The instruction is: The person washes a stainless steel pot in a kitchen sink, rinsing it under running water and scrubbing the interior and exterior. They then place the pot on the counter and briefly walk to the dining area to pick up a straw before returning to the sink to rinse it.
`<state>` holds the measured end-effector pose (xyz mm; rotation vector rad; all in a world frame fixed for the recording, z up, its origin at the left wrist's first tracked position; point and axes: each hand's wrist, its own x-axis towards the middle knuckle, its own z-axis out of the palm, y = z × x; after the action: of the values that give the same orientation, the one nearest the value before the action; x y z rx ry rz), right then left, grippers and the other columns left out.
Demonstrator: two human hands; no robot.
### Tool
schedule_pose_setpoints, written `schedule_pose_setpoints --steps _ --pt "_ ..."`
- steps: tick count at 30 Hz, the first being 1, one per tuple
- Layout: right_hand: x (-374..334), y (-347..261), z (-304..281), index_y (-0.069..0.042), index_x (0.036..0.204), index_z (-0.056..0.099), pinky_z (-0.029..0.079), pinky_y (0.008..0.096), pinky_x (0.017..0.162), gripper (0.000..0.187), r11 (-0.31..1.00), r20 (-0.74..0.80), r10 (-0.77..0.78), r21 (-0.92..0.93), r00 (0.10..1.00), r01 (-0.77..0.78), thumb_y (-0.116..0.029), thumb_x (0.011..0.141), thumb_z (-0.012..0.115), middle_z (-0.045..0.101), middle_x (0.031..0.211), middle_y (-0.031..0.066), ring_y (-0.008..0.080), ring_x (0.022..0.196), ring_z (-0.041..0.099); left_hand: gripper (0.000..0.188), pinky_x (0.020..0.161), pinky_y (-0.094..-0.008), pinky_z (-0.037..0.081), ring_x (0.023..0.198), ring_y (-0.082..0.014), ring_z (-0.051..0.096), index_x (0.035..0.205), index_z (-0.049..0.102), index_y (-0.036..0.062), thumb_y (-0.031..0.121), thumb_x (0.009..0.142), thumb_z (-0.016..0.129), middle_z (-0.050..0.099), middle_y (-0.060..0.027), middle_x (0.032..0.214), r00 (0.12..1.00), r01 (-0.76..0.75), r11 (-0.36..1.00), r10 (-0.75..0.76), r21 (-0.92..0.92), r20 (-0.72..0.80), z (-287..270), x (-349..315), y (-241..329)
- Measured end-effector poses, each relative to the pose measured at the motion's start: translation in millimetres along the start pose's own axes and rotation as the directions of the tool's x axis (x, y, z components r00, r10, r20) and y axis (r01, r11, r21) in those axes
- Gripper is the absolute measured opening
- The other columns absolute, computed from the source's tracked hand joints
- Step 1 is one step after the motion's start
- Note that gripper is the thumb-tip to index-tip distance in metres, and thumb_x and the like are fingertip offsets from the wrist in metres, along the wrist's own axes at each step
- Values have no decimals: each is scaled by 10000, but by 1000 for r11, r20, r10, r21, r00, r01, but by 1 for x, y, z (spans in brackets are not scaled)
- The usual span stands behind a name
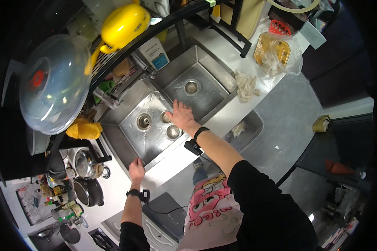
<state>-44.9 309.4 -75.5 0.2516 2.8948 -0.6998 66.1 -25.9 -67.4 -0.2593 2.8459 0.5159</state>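
My right hand (pixel 182 116) reaches over the steel double sink (pixel 155 161) by the divider, fingers stretched out and apart, holding nothing I can see. Close to its fingertips and palm sit two small round shiny dish-like pieces, one partly behind the hand (pixel 166 116) and one a little nearer to me (pixel 173 132). Both are in the left basin, beside its drain (pixel 144 121). My left hand (pixel 137 170) is closed at the sink's near left edge. Whatever its curled fingers may hold is hidden. Wet streaks shine on the left basin's floor.
A black rack (pixel 174 19) spans above the sink, bearing a yellow pot (pixel 125 26) and a large clear lid (pixel 54 83). A faucet (pixel 144 69) stands behind. A crumpled cloth (pixel 247 86) lies right; a dark pot (pixel 88 191) and a glass-lidded pot (pixel 86 163) stand left.
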Motion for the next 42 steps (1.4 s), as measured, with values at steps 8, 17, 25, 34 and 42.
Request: schedule_pose_setpoints --steps 8,17,25,34,42 --pt "-31 7 -15 38 1370 482 460 497 984 621 996 -86 84 20 993 -82 -441 978 536 570 1292 216 340 1181 585 405 841 -515 516 968 -447 661 1058 710 33 364 1002 483 710 -236 967 999 -12 1000 13 -16 44 0 -2 -3" --pt "-61 -72 18 4 1186 649 441 483 1050 352 962 -30 -36 269 999 43 -113 858 599 597 1306 218 353 1241 572 426 878 -503 503 995 -428 665 1082 711 45 380 1007 458 719 -214 999 996 -17 999 12 50 85 0 -2 4" --pt "-73 -93 -12 -40 962 707 524 471 876 173 895 -224 -190 361 956 263 -61 814 620 672 1077 192 383 1009 655 420 877 -495 509 985 -408 676 1058 721 70 380 1013 441 734 -175 987 996 -24 997 18 76 85 -2 0 7" --pt "-60 -64 26 34 956 708 554 483 830 229 978 324 -114 203 939 49 -67 800 575 722 982 220 368 944 714 395 882 -503 518 999 -422 668 1097 722 90 376 991 471 716 -214 1010 997 -36 999 34 20 66 5 1 4" --pt "-42 -66 8 -66 972 755 555 458 865 225 982 284 -167 137 944 132 -71 850 566 724 1016 204 352 1002 701 400 889 -494 529 970 -421 676 1088 728 102 378 994 455 718 -219 992 997 24 999 -27 37 73 -9 -1 9"
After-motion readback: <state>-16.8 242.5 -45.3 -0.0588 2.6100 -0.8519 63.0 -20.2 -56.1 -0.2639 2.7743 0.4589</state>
